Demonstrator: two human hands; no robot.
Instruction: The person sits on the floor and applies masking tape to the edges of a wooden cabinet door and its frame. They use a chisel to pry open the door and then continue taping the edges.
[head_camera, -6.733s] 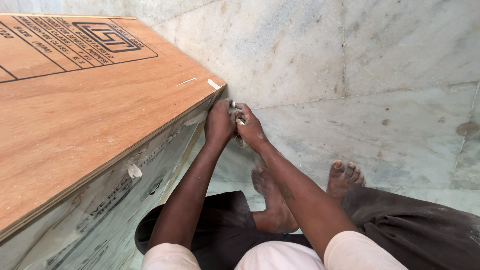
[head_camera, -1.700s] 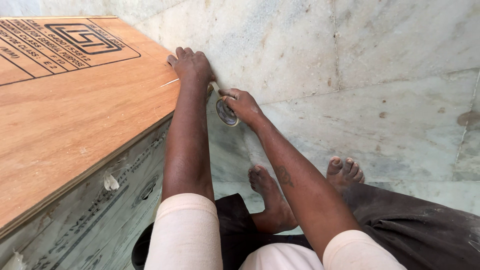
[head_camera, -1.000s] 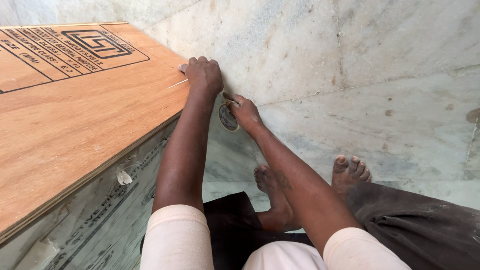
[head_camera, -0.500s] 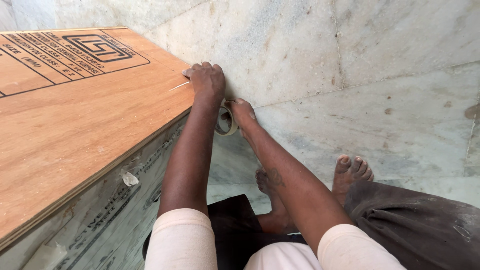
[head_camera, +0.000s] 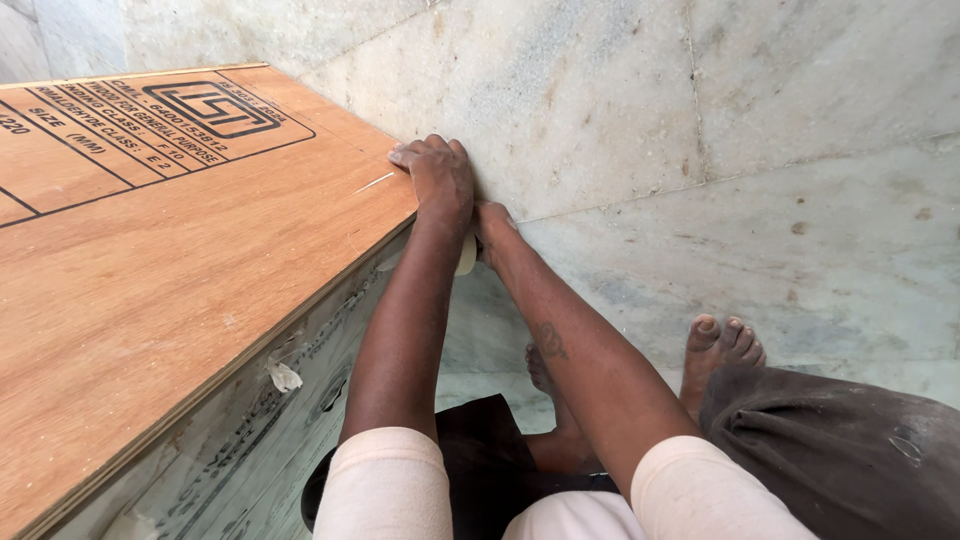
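My left hand (head_camera: 437, 175) presses flat on the far corner of a brown plywood board (head_camera: 170, 250) that carries black printed markings. Just to its right, my right hand (head_camera: 492, 228) grips a roll of pale tape (head_camera: 466, 256), held against the board's edge below the corner. Most of the roll is hidden behind my left wrist. Both forearms reach forward from rolled pale sleeves.
The board lies on a box with a film-covered side (head_camera: 260, 420) bearing scraps of tape. A pale marble floor (head_camera: 720, 180) spreads to the right. My bare feet (head_camera: 722, 345) and dark trousers (head_camera: 840, 450) are at the lower right.
My left hand slid along the board's top to its far corner and settled there. My right hand brought the tape roll up close under the corner, behind my left wrist.
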